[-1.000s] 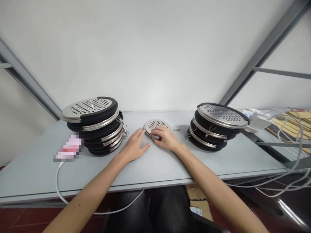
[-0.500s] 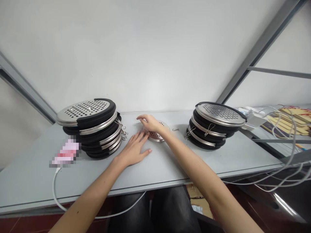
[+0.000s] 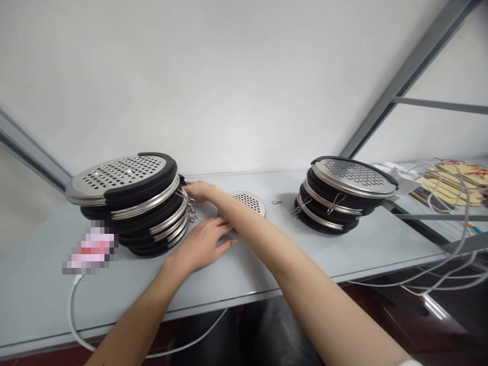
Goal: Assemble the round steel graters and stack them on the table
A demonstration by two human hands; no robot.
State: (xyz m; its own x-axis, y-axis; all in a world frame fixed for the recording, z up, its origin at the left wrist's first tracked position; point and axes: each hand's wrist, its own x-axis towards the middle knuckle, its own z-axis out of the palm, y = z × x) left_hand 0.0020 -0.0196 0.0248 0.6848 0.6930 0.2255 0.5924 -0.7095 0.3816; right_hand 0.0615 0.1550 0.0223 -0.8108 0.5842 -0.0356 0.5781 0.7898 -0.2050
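My right hand (image 3: 203,191) reaches across to the inner side of the left stack of round perforated metal plates with black edging (image 3: 143,190). Its fingertips are hidden at the stack, beside several small wire clips (image 3: 192,211). Palm down on the table lies my left hand (image 3: 204,243), thumb stretched out and fingers partly covered by my right forearm. Its fingertips are close to a single perforated metal disc (image 3: 247,201) lying flat; whether they touch it I cannot tell. My right forearm passes over part of that disc.
A second stack of similar plates (image 3: 353,178) stands on the right, wire clips hanging from it. One loose wire clip (image 3: 276,202) lies between. A blurred pink object (image 3: 91,250) with a white cable is at left. Yellow boards (image 3: 453,183) and cables lie beyond the frame post.
My right hand has moved left from above the disc to the left stack. More of the disc now shows. My left hand stays on the table, and the view has shifted slightly.
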